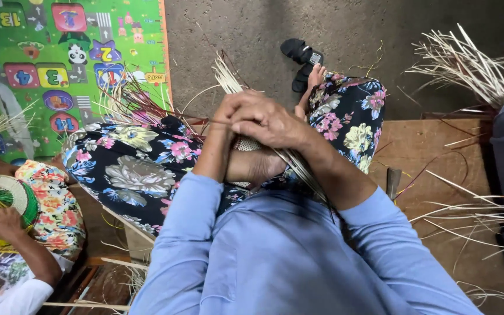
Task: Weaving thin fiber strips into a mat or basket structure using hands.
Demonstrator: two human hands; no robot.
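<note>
Over a floral-trousered lap, left hand point(251, 166) cupped under a small woven piece point(246, 144), right hand point(263, 121) closed above it, pinching thin straw strands point(228, 79). Likely risk: loose strands slipping or snapping under hard pulling, perhaps tangling with the reed bundle point(462, 61) far right.

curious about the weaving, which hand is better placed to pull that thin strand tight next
Probably the left hand: its fingertips already pinch the thin strand. The right hand lies over the straw bundle, seemingly holding it.
</note>
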